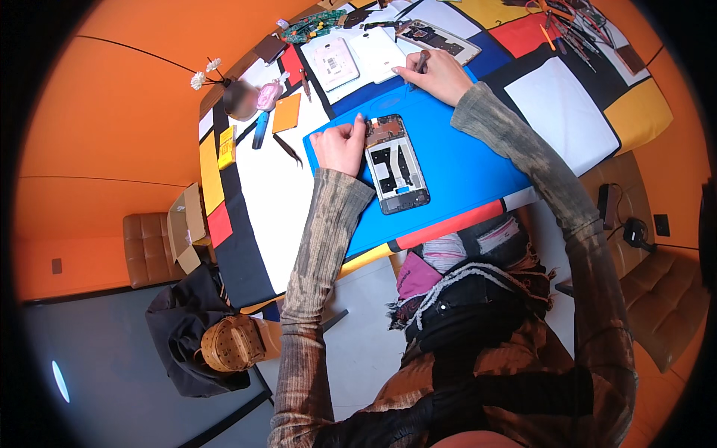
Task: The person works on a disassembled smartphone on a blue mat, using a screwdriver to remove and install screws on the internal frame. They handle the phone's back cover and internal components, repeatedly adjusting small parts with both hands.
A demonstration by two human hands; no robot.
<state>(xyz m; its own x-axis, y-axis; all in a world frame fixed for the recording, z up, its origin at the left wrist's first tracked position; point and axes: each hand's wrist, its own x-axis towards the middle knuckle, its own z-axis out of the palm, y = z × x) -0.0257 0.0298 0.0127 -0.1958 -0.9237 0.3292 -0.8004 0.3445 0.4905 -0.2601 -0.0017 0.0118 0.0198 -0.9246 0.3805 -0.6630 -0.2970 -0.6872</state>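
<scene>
On the mat (pixel 467 172), toward nine o'clock, the phone (pixel 385 155) is best kept flat and steadied, its opened body coppery on top, pale and black below, the left hand (pixel 340 148) curled closed at its ten o'clock, the right hand (pixel 442 81), at one, pinching a tool (pixel 423 62).

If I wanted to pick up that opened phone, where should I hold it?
I'd pinch the opened phone by its two long edges near the lower end, coming from the wearer's side. It lies flat on the blue mat with its insides facing up, so the rim seems safest, and the left hand crowds its upper left corner.
</scene>
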